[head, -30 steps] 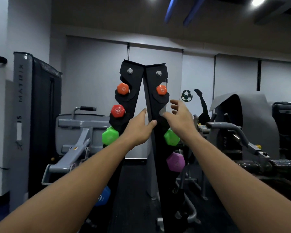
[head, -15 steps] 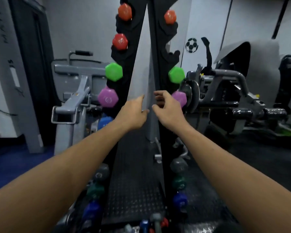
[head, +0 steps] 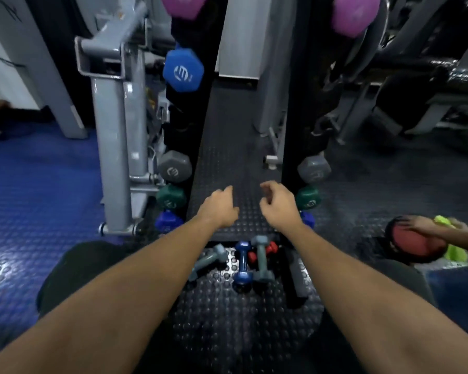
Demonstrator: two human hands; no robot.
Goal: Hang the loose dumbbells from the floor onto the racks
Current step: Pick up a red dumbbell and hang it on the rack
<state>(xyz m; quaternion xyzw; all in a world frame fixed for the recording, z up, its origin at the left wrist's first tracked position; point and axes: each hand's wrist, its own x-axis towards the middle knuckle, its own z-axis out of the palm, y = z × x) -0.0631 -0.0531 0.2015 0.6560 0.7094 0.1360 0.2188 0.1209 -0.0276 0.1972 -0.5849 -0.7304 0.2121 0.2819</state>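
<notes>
Both hands out, left and right, loosely curled, holding nothing. Dumbbells on the floor below, rack ahead.

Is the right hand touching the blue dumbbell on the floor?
Apart. The head view shows the right hand empty above the mat, with bare floor visible between it and the blue dumbbell.

Grey steel machine frame standing at left of frame, on blue studded floor mat. Black studded floor mat running up the centre. Dark exercise machine in blur at upper right. Red ball at right edge, beside a yellow-green cloth.
</notes>
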